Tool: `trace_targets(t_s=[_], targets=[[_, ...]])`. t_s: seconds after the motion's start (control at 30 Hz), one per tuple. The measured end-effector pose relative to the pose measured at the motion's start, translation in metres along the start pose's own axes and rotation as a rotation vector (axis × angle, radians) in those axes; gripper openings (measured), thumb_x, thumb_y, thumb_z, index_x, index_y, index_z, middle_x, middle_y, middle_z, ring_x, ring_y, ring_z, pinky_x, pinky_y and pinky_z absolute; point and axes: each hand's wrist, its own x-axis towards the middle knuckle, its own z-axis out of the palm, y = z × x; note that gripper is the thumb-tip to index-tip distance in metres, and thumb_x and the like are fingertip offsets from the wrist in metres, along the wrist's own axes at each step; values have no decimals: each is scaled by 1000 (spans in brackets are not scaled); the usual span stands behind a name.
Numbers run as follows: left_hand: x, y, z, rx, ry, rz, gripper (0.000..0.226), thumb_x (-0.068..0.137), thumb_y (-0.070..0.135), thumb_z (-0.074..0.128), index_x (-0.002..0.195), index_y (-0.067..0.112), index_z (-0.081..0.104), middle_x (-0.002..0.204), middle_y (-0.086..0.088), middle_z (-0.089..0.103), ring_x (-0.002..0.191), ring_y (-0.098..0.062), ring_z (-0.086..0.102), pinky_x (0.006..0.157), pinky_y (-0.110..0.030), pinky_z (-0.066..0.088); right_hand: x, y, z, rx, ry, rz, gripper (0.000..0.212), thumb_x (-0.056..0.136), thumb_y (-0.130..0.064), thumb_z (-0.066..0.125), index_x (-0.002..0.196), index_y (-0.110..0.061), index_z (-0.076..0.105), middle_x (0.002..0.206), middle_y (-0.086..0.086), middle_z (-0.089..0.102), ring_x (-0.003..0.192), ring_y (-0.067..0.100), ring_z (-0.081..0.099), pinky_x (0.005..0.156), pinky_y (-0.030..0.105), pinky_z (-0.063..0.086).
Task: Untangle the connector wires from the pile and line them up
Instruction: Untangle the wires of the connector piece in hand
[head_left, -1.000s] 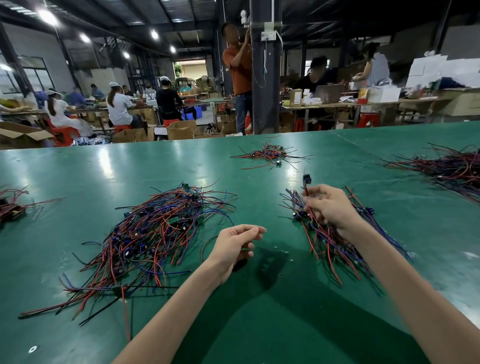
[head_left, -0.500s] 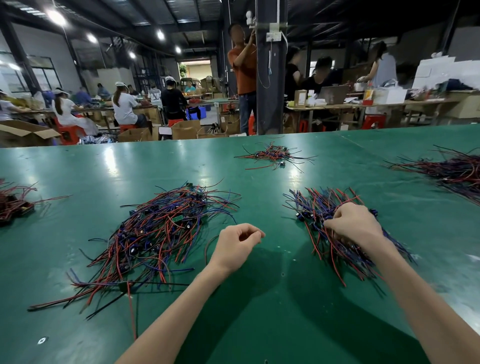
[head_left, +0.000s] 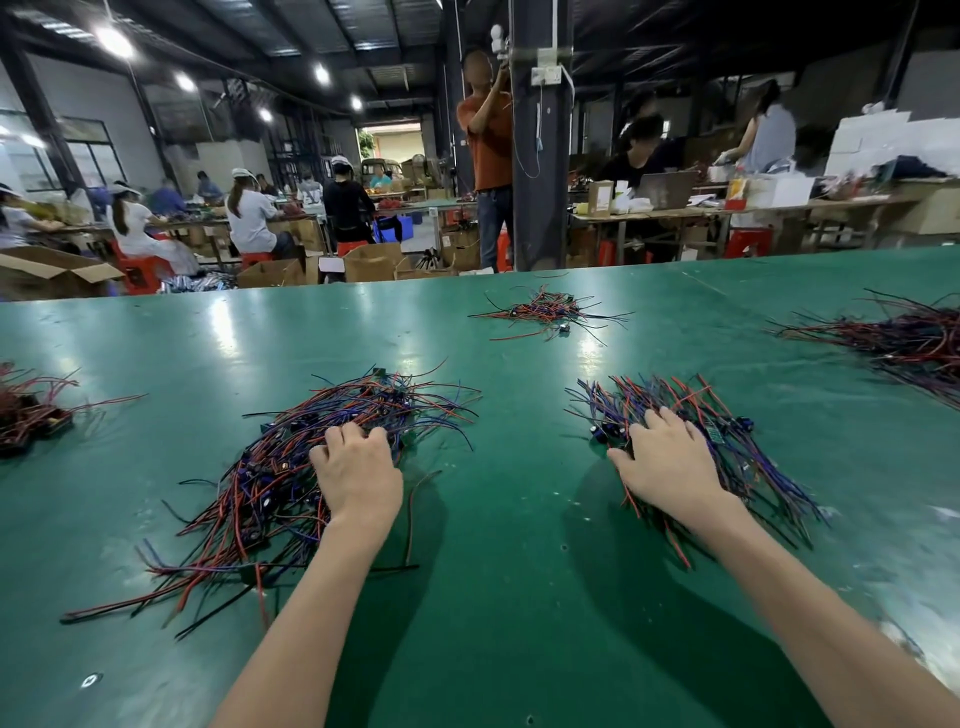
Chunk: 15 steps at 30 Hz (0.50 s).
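So the tangled pile (head_left: 270, 478) of red, blue and black connector wires sits left of centre on the green desk (head_left: 519, 571), strands poking out every way. The left hand (head_left: 358, 478) is on its near right side with fingers bent down into the wires, and I honestly can't tell if it's got hold of any. The tidier bundle (head_left: 675, 395) lies well apart to the right, wires running roughly the same way. The right hand (head_left: 670, 462) rests flat on top of it, fingers pretty much straight and spread, gripping nothing. Further out on the desk are a small heap (head_left: 545, 312) at the far middle and more wires (head_left: 914, 338) at the right edge. Behind the desk, people sit at benches.
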Motion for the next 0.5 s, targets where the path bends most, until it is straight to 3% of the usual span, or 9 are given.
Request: trace_targets(t_s=[0.1, 0.3, 0.5], targets=[[4, -6, 4, 18, -31, -43, 31, 87, 11, 49, 116, 18, 56, 126, -5, 52, 119, -25, 41, 97, -40, 33, -5, -7, 4, 3, 69, -59, 47, 96, -44, 41, 132, -15, 50, 154, 7, 25, 146, 23, 10, 117, 44, 9], [10, -16, 8, -10, 13, -72, 42, 89, 12, 52, 129, 20, 43, 127, -6, 52, 120, -26, 40, 95, -41, 34, -12, -26, 10, 54, 103, -206, 43, 95, -43, 42, 130, -20, 51, 155, 3, 24, 146, 19, 8, 117, 44, 5], [16, -24, 11, -3, 97, -79, 24, 92, 21, 56, 116, 22, 56, 118, -2, 58, 115, -23, 44, 92, -39, 31, -18, -37, 17, 119, 80, -271, 39, 95, -41, 44, 127, -22, 54, 154, 1, 27, 146, 16, 9, 117, 42, 6]])
